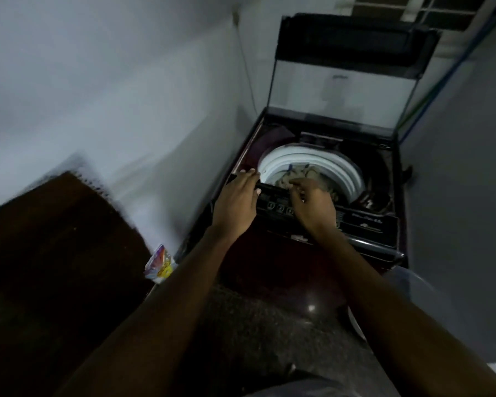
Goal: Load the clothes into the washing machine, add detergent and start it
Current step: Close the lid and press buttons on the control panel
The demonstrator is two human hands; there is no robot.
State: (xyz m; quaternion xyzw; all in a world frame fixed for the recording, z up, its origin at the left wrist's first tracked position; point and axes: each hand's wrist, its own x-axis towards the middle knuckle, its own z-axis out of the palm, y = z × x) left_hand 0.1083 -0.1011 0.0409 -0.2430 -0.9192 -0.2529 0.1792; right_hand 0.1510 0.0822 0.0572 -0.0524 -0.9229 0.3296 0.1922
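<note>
A dark top-loading washing machine (367,224) stands in the corner with its glass lid (341,93) raised. Brownish clothes (301,174) lie inside the white drum (338,164). My left hand (236,200) rests flat on the machine's front left corner, fingers spread over the rim. My right hand (311,200) is over the control panel (278,207), fingers curled down near the round buttons and the drum's front edge. It holds nothing that I can see. A colourful detergent packet (160,263) lies on the floor to the left of the machine.
A dark brown door or board (55,267) fills the lower left. White walls close in on the left and right. A pale round container's edge (407,285) shows by the machine's right front. The speckled floor (255,339) lies below my arms.
</note>
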